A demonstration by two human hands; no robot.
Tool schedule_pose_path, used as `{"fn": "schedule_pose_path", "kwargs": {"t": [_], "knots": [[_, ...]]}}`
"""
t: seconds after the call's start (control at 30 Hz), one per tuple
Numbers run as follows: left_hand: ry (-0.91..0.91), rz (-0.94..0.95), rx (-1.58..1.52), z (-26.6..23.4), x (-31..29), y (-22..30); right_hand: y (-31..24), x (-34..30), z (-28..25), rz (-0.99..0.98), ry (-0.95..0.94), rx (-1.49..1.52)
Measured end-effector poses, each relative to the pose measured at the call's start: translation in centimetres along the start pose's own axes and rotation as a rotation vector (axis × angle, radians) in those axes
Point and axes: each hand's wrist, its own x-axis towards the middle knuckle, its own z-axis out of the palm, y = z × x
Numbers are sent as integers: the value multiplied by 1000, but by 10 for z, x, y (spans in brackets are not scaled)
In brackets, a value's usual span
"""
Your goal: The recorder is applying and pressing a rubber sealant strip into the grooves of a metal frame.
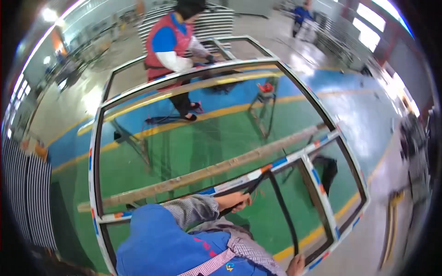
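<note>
A large rectangular window frame (95,152), its faces covered in white, blue and orange film, lies flat in front of me. A crossbar (235,182) and a short bar (317,181) divide its near part. My left hand (235,201) is closed round a black flexible strip (282,202), just on the near side of the crossbar. From there the strip rises to the crossbar, bends, and runs down to my right hand (297,265), closed on it at the frame's near edge. Part of my right hand is cut off by the lower picture edge.
Two long beams (202,174) (184,94) on trestles (264,112) support the frame above a green floor. A person in a red vest (168,46) stands at its far side. Striped stacks of profiles (30,198) stand at left; another person (301,17) is far back.
</note>
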Motion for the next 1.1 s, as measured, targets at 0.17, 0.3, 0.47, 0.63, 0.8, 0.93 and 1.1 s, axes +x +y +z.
{"fn": "schedule_pose_path", "kwargs": {"t": [0.17,0.3,0.47,0.63,0.8,0.93,1.1], "knots": [[2,-149,-130,67,55,-14,126,83,14,-57,-197,196],[268,-45,177,52,110,-3,184,145,60,-29,-223,200],[566,89,774,40,143,1,134,141,39,-232,-86,273],[595,-105,1105,47,159,17,121,149,28,-264,-31,255],[546,-145,1088,57,182,19,117,163,25,-91,-111,177],[449,-15,728,38,244,-23,123,182,23,-23,-48,168],[405,-18,178,48,297,-26,120,216,30,41,-62,67]]}}
